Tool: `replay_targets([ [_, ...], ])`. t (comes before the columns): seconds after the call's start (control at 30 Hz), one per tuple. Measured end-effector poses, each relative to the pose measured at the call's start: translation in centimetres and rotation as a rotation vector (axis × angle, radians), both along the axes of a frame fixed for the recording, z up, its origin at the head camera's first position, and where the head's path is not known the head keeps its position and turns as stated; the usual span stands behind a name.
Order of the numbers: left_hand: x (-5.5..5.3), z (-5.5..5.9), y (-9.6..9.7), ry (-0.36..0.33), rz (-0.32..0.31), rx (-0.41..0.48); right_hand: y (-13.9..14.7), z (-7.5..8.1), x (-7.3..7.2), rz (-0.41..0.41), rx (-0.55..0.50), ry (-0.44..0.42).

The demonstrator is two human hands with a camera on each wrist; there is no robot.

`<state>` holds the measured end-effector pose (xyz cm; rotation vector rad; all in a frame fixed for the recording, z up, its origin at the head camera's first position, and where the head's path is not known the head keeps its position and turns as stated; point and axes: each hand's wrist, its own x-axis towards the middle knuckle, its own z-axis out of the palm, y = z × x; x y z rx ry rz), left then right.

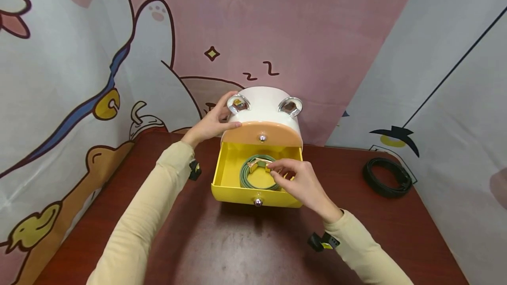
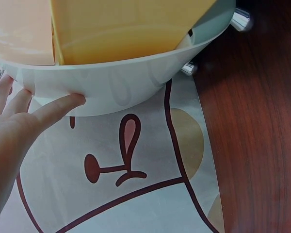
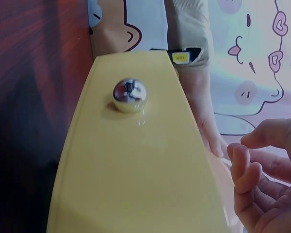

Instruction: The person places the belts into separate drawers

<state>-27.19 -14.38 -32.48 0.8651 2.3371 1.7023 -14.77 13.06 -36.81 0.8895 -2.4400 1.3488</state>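
A white two-drawer cabinet (image 1: 263,104) with silver ears stands on the table. Its lower yellow drawer (image 1: 227,194) is pulled out, while the peach upper drawer (image 1: 245,134) is closed. Inside the yellow one lies a coiled green belt (image 1: 244,178) with a gold buckle. My left hand (image 1: 211,122) rests on the cabinet's left side, fingers beside the ear and thumb touching the shell, as the left wrist view also shows. Over the belt hovers my right hand (image 1: 297,179), fingertips close to the buckle. In the right wrist view its fingers (image 3: 240,160) are loosely bent, with nothing visible between them.
A coiled black belt (image 1: 387,177) lies at the right of the brown table (image 1: 245,250). Cartoon-printed cloth (image 1: 309,34) hangs behind and at both sides. A silver knob (image 3: 130,94) sticks out from the yellow drawer's front.
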Motion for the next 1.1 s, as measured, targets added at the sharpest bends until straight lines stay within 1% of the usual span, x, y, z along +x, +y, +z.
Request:
replay_targets([
  [0.23,-0.1,-0.2,-0.1,-0.006,0.002,-0.001,-0.3,-0.2,1.4,0.041,0.018,-0.010],
  [0.4,0.0,-0.2,-0.1,-0.014,0.004,0.010,-0.6,-0.8,2.2,0.082,0.029,-0.019],
  [0.63,0.1,-0.2,-0.1,-0.008,0.002,0.010,-0.8,-1.8,2.8,0.132,0.021,-0.105],
  [0.73,0.0,-0.2,-0.1,0.000,-0.002,0.013,-0.9,-2.1,3.0,0.140,0.015,-0.119],
  [0.93,-0.1,-0.2,-0.1,-0.003,-0.018,0.033,-1.1,-2.6,3.3,0.129,0.014,-0.098],
  [1.1,-0.1,-0.2,-0.1,-0.005,-0.019,0.038,-1.3,-3.4,3.4,0.103,0.040,-0.010],
])
